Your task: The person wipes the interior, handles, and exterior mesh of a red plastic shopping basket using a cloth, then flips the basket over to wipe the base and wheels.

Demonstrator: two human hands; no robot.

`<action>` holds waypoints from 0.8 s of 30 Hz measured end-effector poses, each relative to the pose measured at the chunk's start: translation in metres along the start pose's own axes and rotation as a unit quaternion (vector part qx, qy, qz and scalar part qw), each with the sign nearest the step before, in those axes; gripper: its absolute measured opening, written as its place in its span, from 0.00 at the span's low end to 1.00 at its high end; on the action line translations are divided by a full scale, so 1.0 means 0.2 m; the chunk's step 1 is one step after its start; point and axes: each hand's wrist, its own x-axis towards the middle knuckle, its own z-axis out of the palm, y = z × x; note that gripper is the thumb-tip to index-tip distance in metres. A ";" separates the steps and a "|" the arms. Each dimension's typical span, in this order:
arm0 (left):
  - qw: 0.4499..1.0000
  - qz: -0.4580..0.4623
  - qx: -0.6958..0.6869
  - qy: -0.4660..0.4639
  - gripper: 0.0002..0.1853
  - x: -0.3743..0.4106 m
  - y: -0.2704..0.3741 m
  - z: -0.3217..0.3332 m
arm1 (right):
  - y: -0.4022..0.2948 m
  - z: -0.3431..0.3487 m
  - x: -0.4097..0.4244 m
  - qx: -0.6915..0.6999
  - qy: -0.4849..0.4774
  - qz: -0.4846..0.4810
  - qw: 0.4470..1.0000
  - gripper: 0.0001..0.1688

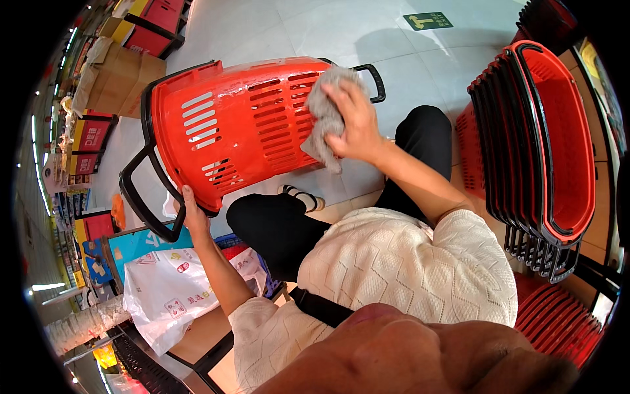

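A red plastic shopping basket (236, 133) with slotted walls lies on its side in front of my knees. My left hand (196, 214) grips the black rim and handle base (181, 212) at its lower left end, thumb up against the red plastic. A grey cloth (327, 113) is under my right hand (352, 120), pressed on the slotted wall near the basket's far right end. One black handle (147, 197) sticks out at the left, and a smaller black handle (376, 83) shows at the right. The basket's inside is mostly hidden.
Nested red baskets (561, 143) stand at my right, with more red baskets (556, 315) below them. A white plastic bag (172, 290) lies by my left forearm. Cardboard boxes (123, 74) and shelves are at the far left. A green arrow sign (428, 21) marks the tiled floor.
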 end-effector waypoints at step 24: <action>1.000 -0.012 -0.010 0.011 0.31 0.03 0.04 0.06 | 0.07 0.00 -0.14 -0.019 -0.045 -0.030 0.998 0.27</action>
